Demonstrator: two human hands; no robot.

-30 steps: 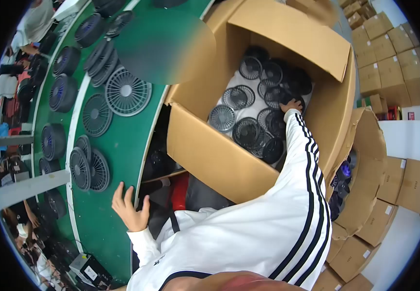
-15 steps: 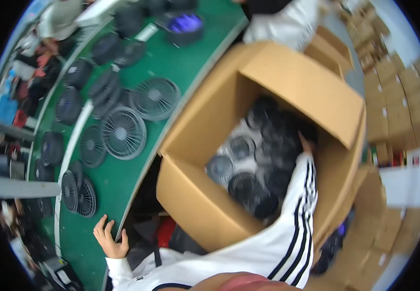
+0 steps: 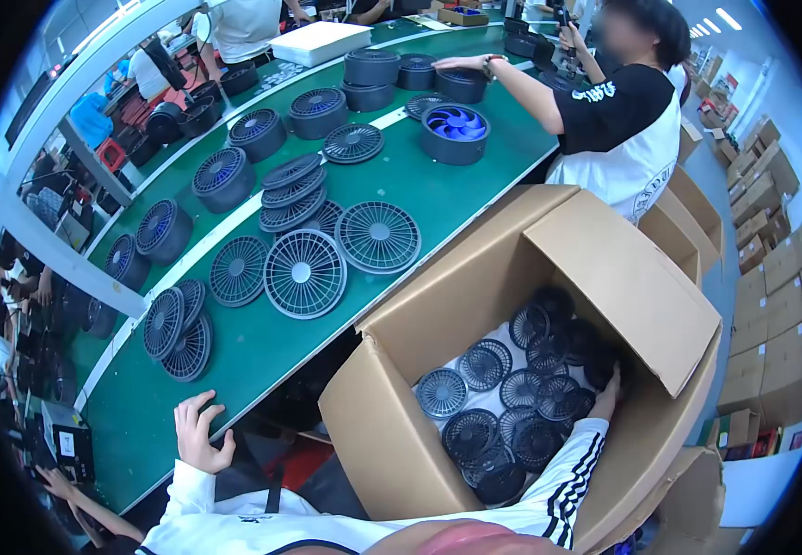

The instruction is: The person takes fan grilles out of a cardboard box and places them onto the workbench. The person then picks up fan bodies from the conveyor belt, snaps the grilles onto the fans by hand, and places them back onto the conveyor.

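Note:
My left hand (image 3: 199, 435) rests at the near edge of the green table (image 3: 234, 375), fingers spread, holding nothing. Down inside a large open cardboard box (image 3: 419, 430), my right hand (image 3: 608, 396) is at the right wall, its fingers curled around dark round fan grilles (image 3: 595, 363) and partly hidden by them. More black fan grilles (image 3: 470, 435) lie in overlapping piles on a pale layer in the box. On the table nearest my left hand are a leaning group of grilles (image 3: 186, 344) and a flat grille (image 3: 305, 274).
A co-worker (image 3: 618, 120) stands beyond the box, one hand on a dark fan housing (image 3: 461, 83). A fan with purple-blue blades (image 3: 455, 132) and several fan housings (image 3: 223, 178) stand along the table. Cartons (image 3: 760, 347) are stacked at the right. A grey post (image 3: 68, 236) rises at the left.
My view has swung up and levelled, so the co-worker and more of the table show. My right hand stays at the box's right side among the grilles; my left hand stays by the table edge.

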